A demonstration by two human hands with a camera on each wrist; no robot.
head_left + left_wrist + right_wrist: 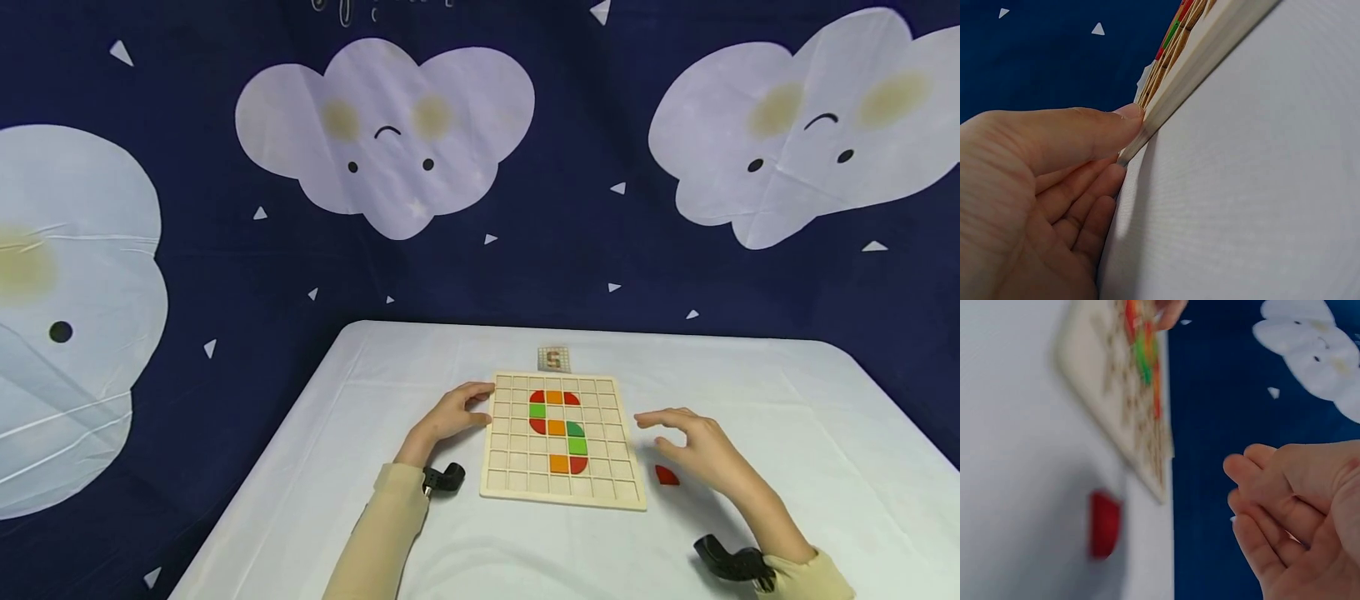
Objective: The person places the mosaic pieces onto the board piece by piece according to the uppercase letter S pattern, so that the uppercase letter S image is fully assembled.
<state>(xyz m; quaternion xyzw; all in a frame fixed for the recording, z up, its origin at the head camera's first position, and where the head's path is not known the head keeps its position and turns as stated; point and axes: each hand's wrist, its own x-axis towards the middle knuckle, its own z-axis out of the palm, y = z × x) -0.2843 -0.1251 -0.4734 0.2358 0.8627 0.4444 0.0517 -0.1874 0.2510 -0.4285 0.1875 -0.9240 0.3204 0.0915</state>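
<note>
A wooden grid board (517, 475) lies on the white table, with red, orange and green tiles (556, 427) set in an S-like shape. My left hand (450, 414) rests at the board's left edge; the left wrist view shows the thumb (1104, 131) touching that edge, with the other fingers beside it. Over the table to the right of the board hovers my right hand (701, 446), fingers loosely bent and holding nothing. Beneath it a loose red quarter-round tile (666, 475) lies on the table, blurred in the right wrist view.
A small pattern card (554, 359) showing an S lies just behind the board. The white tabletop (420, 358) reaches back to a dark blue cloth (570, 275) printed with clouds. Black wrist devices (731, 562) sit at both sleeves.
</note>
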